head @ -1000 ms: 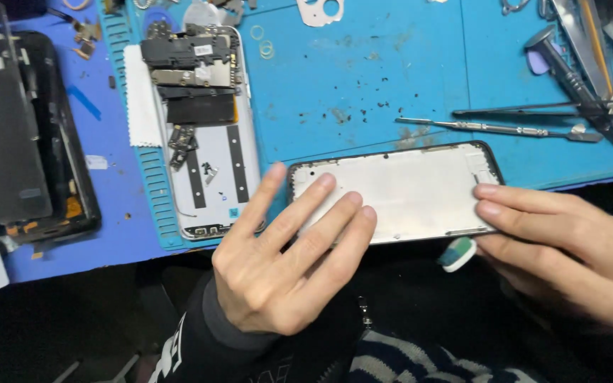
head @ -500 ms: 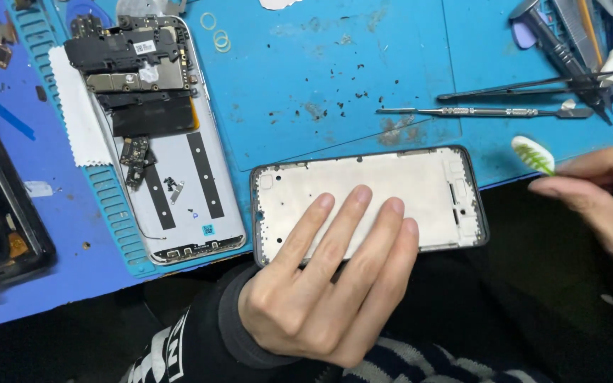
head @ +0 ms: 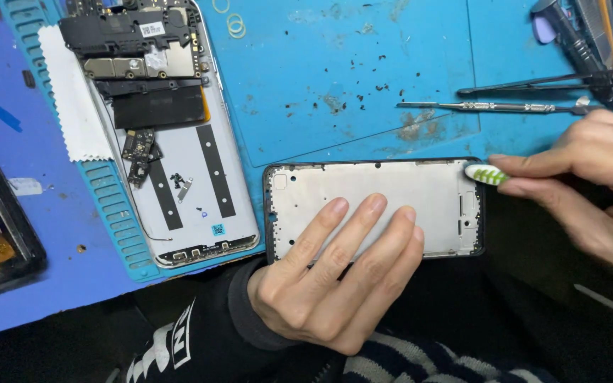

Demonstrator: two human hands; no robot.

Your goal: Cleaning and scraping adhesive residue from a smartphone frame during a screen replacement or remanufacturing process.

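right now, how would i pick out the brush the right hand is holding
Start at the blue mat, then find the white phone frame lying flat at its near edge under the left hand. At the frame's top right corner, the right hand pinches a small brush head, the only white and green thing, unlike the metal tools above it.

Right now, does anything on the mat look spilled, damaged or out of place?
Dark crumbs and smears are scattered over the blue mat above the phone frame. The frame itself lies flat under the left hand, with no visible cracks. The right hand holds a brush head at its corner.
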